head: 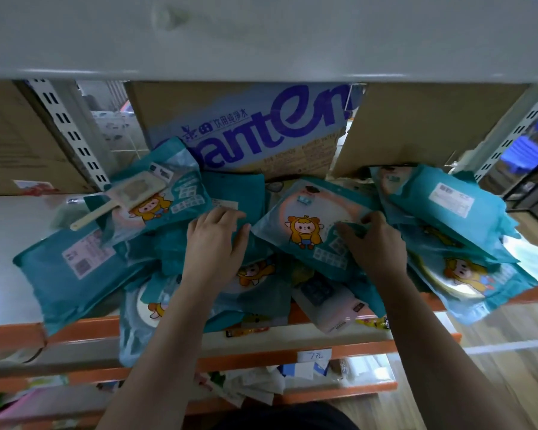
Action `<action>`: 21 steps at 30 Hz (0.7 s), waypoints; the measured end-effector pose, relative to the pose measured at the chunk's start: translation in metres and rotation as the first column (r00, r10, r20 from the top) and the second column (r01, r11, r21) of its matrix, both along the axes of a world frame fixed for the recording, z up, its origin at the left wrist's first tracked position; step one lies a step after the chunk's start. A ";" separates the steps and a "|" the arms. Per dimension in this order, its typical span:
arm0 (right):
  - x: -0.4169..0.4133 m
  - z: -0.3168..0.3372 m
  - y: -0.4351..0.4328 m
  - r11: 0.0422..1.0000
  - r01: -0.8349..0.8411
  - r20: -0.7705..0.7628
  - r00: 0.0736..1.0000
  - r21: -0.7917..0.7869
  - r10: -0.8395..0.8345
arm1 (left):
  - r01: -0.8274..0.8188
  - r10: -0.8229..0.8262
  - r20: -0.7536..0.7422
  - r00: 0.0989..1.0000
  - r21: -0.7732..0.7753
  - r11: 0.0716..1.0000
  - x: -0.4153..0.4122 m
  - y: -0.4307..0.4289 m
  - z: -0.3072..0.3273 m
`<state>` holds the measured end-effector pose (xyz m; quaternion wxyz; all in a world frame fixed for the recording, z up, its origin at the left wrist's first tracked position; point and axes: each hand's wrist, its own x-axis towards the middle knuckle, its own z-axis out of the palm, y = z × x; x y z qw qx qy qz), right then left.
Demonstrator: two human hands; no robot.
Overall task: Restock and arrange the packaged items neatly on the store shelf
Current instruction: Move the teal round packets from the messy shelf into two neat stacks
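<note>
Several teal packages with a cartoon figure lie in a loose heap on the shelf (10, 231). My left hand (215, 243) rests palm down on the teal packs in the middle of the heap, fingers spread. My right hand (373, 243) grips the right edge of a face-up package (305, 225) showing the cartoon figure, fingers curled over its edge. A stack of packages (448, 218) sits at the right, overhanging the shelf's front. One package (72, 274) lies label up at the left.
A cardboard water box (255, 128) and plain cartons (423, 125) stand behind the heap. A pale brush (121, 197) lies on a pack at the left. The shelf above (261, 35) is close overhead. Orange-edged lower shelves (292, 358) hold other goods.
</note>
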<state>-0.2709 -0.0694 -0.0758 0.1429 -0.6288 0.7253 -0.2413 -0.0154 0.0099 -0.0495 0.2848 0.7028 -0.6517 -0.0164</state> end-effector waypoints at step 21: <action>-0.001 0.002 -0.012 0.980 0.008 0.819 0.548 0.199 -0.171 | -0.064 0.059 -0.035 0.998 -0.157 0.986 0.067 -0.028 0.002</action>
